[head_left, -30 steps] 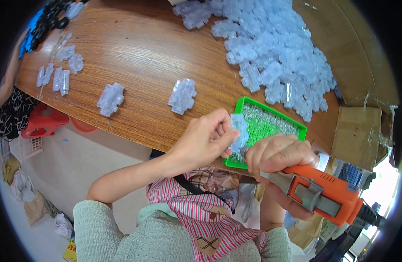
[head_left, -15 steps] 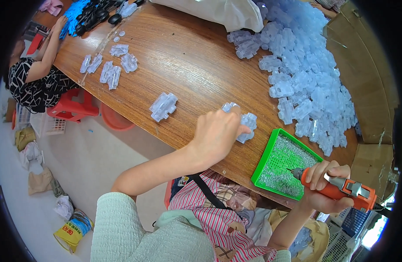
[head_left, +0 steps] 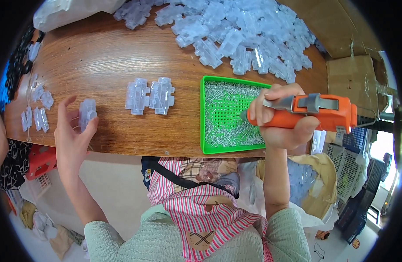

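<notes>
Apart, left hand (head_left: pixel 72 136), screwdriver (head_left: pixel 330 113) over tray rim (head_left: pixel 202 117)

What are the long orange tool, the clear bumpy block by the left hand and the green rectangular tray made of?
Orange tool: probably smooth hard plastic, evenly coloured; its grey lever glints like metal.
Clear block: likely glossy plastic, see-through with bright highlights.
Green tray: maybe plastic, slightly shiny, evenly coloured with grid holes.

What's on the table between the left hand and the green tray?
Two clear parts, side by side on the table, lie between the left hand and the green tray, as the head view shows.
</notes>
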Demonstrator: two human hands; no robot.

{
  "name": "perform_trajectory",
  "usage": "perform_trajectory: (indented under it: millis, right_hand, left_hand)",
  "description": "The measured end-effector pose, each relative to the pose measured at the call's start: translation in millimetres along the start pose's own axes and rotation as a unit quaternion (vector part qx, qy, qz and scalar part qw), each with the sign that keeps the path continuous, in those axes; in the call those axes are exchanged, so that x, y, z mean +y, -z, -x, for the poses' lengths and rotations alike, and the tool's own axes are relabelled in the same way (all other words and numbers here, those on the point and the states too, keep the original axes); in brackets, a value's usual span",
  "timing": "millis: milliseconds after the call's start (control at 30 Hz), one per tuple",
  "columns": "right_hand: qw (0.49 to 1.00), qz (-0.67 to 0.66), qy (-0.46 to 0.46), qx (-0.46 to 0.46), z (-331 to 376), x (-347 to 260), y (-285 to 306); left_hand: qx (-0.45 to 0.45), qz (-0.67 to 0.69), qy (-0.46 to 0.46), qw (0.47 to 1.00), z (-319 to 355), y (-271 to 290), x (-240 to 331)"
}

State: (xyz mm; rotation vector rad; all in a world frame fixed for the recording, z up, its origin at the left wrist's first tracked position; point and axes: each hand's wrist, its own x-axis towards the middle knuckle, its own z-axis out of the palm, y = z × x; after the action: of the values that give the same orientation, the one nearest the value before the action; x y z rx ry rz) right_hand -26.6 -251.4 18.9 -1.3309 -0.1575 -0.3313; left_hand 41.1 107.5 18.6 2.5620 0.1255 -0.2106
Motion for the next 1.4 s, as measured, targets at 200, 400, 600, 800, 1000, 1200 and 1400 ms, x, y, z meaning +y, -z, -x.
perform_trajectory:
  millis: [200, 400, 600, 800, 1000, 1200, 1400]
  right_hand:
    - [0.999, 0.035, -0.028, 0.013, 7.1, 6.4, 0.4]
    - [0.999, 0.026, -0.037, 0.014, 7.2, 7.9, -3.4]
    - [1.0, 0.017, -0.019, 0.013, 8.8, 8.8, -2.6]
    - [0.996, -0.04, 0.061, -0.054, 3.4, -34.1, -16.1]
    - [0.988, -0.059, 0.054, -0.134, 7.1, -52.8, -34.8]
    - [0.991, -0.062, 0.036, -0.109, 12.4, -40.7, -45.4]
    - [0.99, -0.062, -0.022, -0.126, 10.4, -40.6, -55.4]
  left_hand:
    - [-0.32, 0.522, -0.006, 0.79, 20.2, -17.7, 44.7]
    - [-0.443, 0.42, 0.016, 0.792, 31.2, -53.8, 80.3]
    - [-0.464, 0.482, -0.019, 0.743, 37.2, -87.6, 81.8]
    - [-0.44, 0.432, 0.004, 0.787, 34.6, -91.2, 92.2]
    - [-0.422, 0.415, -0.002, 0.806, 34.5, -95.5, 94.6]
    - [-0.376, 0.452, -0.028, 0.808, 38.3, -102.5, 92.1]
    - [-0.378, 0.467, -0.032, 0.798, 38.9, -106.9, 94.2]
